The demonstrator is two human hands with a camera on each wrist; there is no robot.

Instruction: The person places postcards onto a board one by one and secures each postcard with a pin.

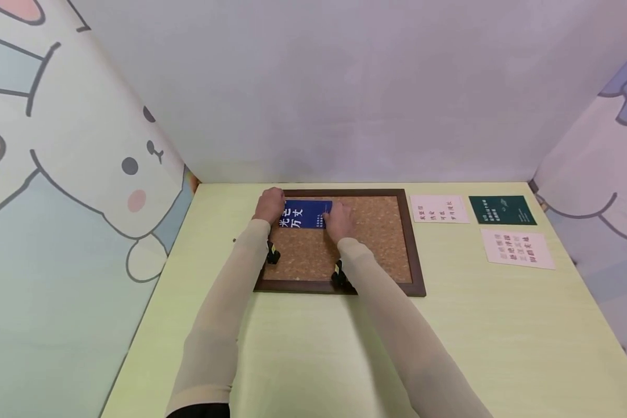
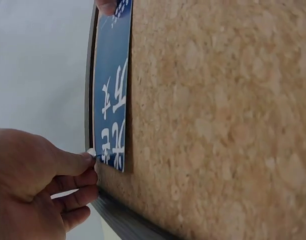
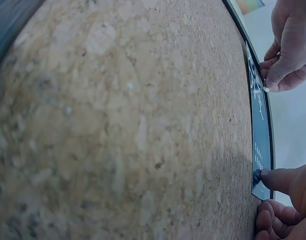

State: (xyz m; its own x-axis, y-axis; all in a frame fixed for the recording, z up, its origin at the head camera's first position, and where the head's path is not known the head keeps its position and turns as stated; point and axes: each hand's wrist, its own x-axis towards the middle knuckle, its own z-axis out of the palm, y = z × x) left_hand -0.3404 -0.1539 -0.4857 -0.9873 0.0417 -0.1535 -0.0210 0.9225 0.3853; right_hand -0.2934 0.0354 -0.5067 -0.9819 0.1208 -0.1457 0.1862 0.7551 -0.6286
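Observation:
A blue card with white characters (image 1: pixel 308 214) lies along the far side of a brown-framed cork board (image 1: pixel 376 244). My left hand (image 1: pixel 270 204) is at the card's left end. In the left wrist view, its thumb and index finger pinch a small white pushpin (image 2: pixel 91 152) at the card's far left corner. Whether the pin's tip has entered the cork is too small to tell. At the other end, my right hand (image 1: pixel 341 222) holds the card, its thumb (image 3: pixel 275 179) lying on the face and its other fingers curled beside the edge.
To the right of the board, a white card (image 1: pixel 439 209), a dark green card (image 1: pixel 503 210) and another white card (image 1: pixel 518 248) lie on the pale table (image 1: pixel 313 348). A tiny dark object (image 1: pixel 234 240) is left of the board. Printed curtains (image 1: pixel 345 87) surround the table.

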